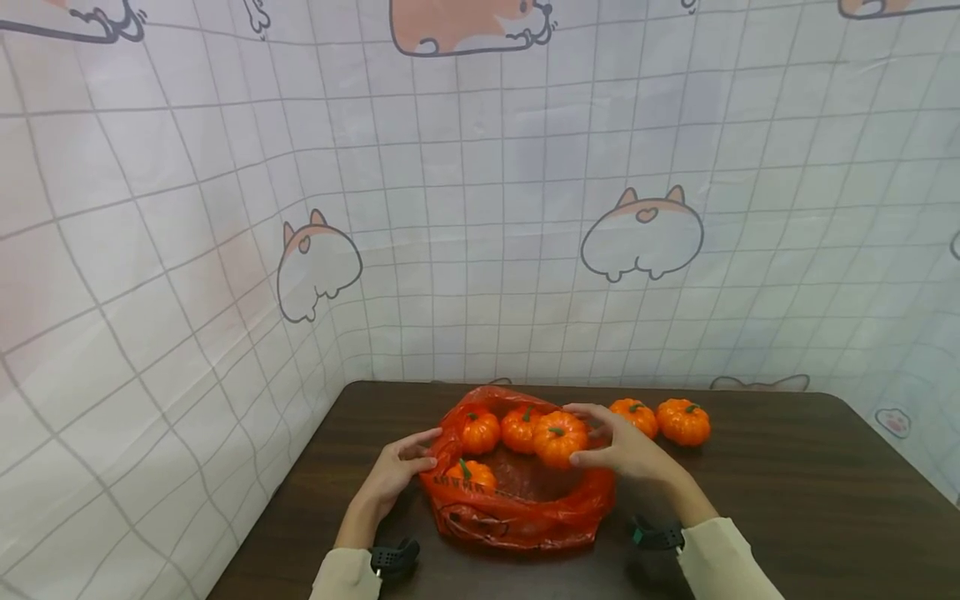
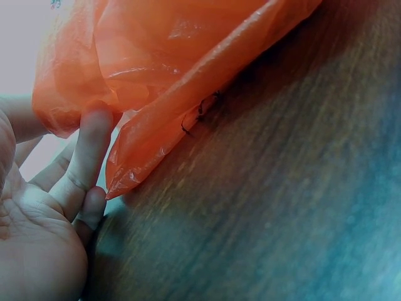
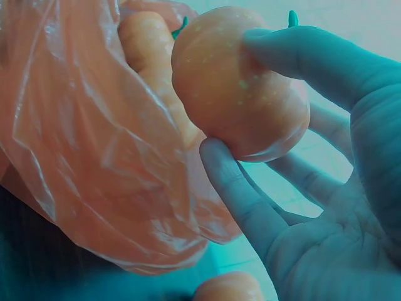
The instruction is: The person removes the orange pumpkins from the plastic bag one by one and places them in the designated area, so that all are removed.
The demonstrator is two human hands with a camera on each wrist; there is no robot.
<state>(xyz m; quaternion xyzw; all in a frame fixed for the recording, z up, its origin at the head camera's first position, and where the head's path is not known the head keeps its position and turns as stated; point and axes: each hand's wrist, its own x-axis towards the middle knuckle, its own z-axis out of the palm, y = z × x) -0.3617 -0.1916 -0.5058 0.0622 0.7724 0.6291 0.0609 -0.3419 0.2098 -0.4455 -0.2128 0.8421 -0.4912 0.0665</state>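
Note:
A red plastic bag [image 1: 517, 525] lies on the table with its mouth spread upward. My left hand [image 1: 393, 471] holds the bag's left rim with its fingers; in the left wrist view a fingertip [image 2: 97, 119] meets the thin plastic. My right hand [image 1: 626, 446] grips a small orange toy pumpkin [image 1: 561, 439] with a green stem, thumb on one side and fingers on the other. That pumpkin is over the right part of the bag's mouth. Inside the bag sit three more pumpkins, one at the front left [image 1: 471, 475] partly covered by the rim.
Two more orange pumpkins stand on the table behind my right hand, a nearer one [image 1: 633, 417] partly hidden and another [image 1: 683, 422] to its right. The dark wooden table [image 1: 795, 500] reaches a wall [image 1: 480, 292] hung with white gridded cloth.

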